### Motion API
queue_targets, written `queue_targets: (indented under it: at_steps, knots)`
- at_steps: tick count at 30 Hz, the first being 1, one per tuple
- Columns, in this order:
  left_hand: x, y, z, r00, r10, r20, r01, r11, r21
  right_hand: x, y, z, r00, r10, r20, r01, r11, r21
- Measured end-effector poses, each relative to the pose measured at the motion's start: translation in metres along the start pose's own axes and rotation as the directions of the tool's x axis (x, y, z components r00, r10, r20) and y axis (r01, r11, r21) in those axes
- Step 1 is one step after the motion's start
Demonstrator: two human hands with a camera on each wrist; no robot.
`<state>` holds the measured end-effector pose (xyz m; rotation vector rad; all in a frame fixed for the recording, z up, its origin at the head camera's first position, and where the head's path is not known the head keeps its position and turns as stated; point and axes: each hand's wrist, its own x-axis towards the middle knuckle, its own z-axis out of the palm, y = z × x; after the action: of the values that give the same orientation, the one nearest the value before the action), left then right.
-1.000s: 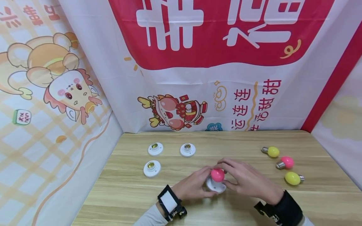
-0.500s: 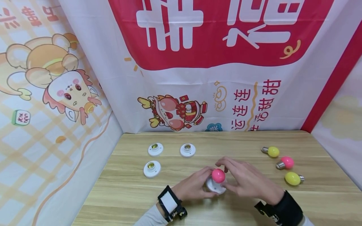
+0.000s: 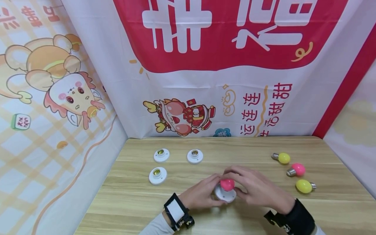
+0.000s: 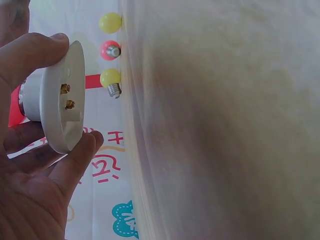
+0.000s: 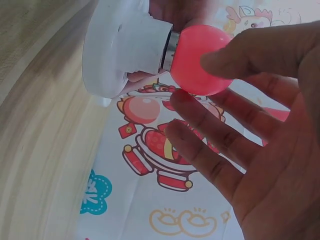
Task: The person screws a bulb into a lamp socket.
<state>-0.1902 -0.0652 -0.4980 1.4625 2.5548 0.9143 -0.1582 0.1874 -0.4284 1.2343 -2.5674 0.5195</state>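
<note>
Change: the right hand [image 3: 254, 186] has come back onto the pink bulb [image 3: 227, 185]. Half a second ago its fingers were spread off the bulb; now they curl over the top and far side, partly covering it in the head view. Right wrist view backs this up: thumb [image 5: 220, 62] pressed on the bulb, some fingers behind or under it, one finger well apart. Narrow hold on the bulb, then — exact contact of the hidden fingertips, can't tell.

Left hand [image 3: 202, 192] pinches the white holder [image 3: 225, 195] by its base, thumb on one side and fingers on the other; little shift there. Holder is lifted off the desk [image 3: 123, 202]: left wrist view shows the underside with brass terminals [image 4: 65, 89].

Bulb sits in the holder's mouth, a strip of bare metal [image 5: 172, 50] showing between the two — so probably not fully seated. Reads as a re-grip between twists: one hand steadying, the other turning.

Rest unmoved: left spare holder [image 3: 161, 155], middle spare holder [image 3: 195, 156] and front spare holder [image 3: 157, 176], no bulbs in them; at right, back yellow bulb [image 3: 283, 158], loose pink bulb [image 3: 299, 168], front yellow bulb [image 3: 304, 186], all lying on their sides.
</note>
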Motion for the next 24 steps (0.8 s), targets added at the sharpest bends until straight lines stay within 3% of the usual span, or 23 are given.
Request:
queue_targets:
  at_steps: [9,19,24]
  knots:
    - [0.0001,-0.0006,0.0008,1.000,-0.005,0.007,0.005,1.000,0.007,0.0004,-0.0007,0.0018,0.998,0.057,-0.015,-0.057,0.998,-0.008]
    - [0.0006,0.0006,0.0009,1.000,0.001,0.005,-0.001,1.000,-0.007,0.0018,0.0001,0.0043,0.996,0.058,-0.068,-0.061,0.997,-0.037]
    - [0.0002,0.0011,0.0006,1.000,-0.002,-0.002,0.002,1.000,0.000,0.0014,0.0000,0.0031,0.996,0.080,-0.049,-0.083,0.995,-0.054]
